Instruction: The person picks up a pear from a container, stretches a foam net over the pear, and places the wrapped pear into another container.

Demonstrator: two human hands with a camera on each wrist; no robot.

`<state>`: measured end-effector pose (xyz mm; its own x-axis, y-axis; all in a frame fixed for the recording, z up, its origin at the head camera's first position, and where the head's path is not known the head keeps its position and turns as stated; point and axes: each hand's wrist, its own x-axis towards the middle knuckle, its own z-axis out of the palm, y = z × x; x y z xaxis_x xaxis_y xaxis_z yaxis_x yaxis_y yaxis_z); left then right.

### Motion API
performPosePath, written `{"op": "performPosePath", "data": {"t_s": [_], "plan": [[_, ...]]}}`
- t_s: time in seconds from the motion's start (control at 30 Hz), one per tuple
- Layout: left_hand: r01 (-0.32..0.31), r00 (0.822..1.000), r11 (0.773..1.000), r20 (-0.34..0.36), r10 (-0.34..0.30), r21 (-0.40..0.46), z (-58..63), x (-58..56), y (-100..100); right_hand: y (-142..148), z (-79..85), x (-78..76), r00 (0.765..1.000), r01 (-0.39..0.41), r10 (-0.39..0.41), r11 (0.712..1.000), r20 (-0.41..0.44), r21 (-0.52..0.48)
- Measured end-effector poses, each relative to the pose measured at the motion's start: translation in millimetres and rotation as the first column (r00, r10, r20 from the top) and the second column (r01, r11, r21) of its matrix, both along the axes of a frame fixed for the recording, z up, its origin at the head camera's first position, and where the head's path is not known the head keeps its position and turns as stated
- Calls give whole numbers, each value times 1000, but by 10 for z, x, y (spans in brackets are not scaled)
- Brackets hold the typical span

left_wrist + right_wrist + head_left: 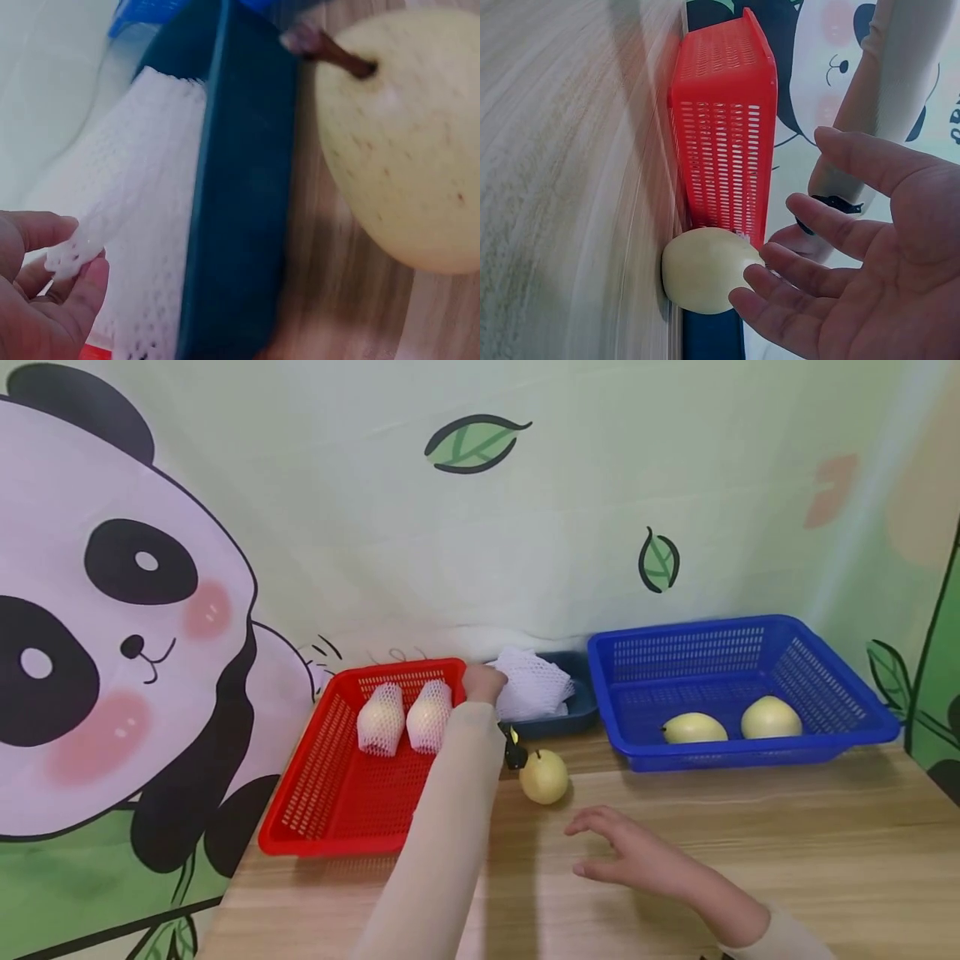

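With thumb and fingers my left hand (56,281) pinches the end of a white foam fruit net (142,180) at the dark teal tray (244,172). More white nets (528,685) lie in that tray in the head view. A pale yellow pear (544,777) sits on the table in front of the tray, its stem up. My right hand (637,860) hovers above the table, to the right of and nearer than this pear, fingers spread and holding nothing. In the right wrist view its fingertips overlap the edge of the pear (709,270).
The red basket (337,802) on the left holds two net-wrapped pears (381,720), partly behind my left sleeve (450,827). A blue basket (750,756) at the back right contains two bare pears (771,718). A panda-printed cloth (360,527) hangs behind the wooden table (862,860).
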<state>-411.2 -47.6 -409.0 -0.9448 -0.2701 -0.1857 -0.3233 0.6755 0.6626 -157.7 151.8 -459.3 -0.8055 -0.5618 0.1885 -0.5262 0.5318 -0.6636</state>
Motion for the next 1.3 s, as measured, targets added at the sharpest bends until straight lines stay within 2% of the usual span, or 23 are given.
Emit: {"op": "performPosePath", "data": {"t_s": [0.13, 0.2, 0.27, 0.37, 0.5, 0.63, 0.7, 0.8, 0.93, 1.0, 1.07, 1.17, 1.23, 1.3], "plan": [[34, 998, 987, -60, -24, 159, 131, 64, 21, -8, 35, -15, 1000, 0, 0, 1000, -19, 2], [77, 993, 959, -106, -49, 274, 216, 94, 16, -10, 60, -26, 1000, 1, -1, 1000, -21, -6], [137, 985, 933, -145, -93, 332, 336, 134, 9, -2, 86, -38, 1000, 3, -3, 1000, -4, -24], [224, 967, 913, -195, -164, 342, 532, 202, -12, 24, 125, -54, 999, 15, -13, 998, 35, -57], [320, 936, 899, -245, -252, 299, 736, 350, -80, 51, 167, -69, 997, 48, -42, 995, 65, -91], [381, 916, 872, -257, -309, 307, 813, 543, -189, 37, 191, -81, 992, 113, -104, 981, 66, -157], [398, 910, 859, -259, -324, 324, 819, 652, -242, 12, 199, -91, 987, 153, -139, 960, 75, -234], [394, 913, 844, -258, -315, 364, 827, 834, -305, -47, 224, -123, 973, 227, -196, 900, 120, -373], [387, 915, 818, -289, -282, 426, 835, 1070, -344, -145, 264, -225, 947, 320, -271, 767, 171, -556], [396, 909, 791, -321, -266, 466, 818, 1169, -342, -194, 293, -289, 934, 356, -297, 699, 200, -620], [407, 903, 760, -350, -249, 508, 775, 1256, -332, -237, 327, -343, 922, 385, -304, 646, 240, -660], [403, 904, 710, -374, -209, 577, 670, 1355, -313, -289, 379, -392, 899, 438, -269, 563, 346, -701], [388, 910, 670, -379, -169, 633, 597, 1403, -301, -320, 404, -413, 878, 478, -245, 491, 411, -728], [367, 917, 632, -381, -122, 682, 540, 1441, -290, -344, 418, -432, 851, 525, -232, 405, 471, -749]]}}
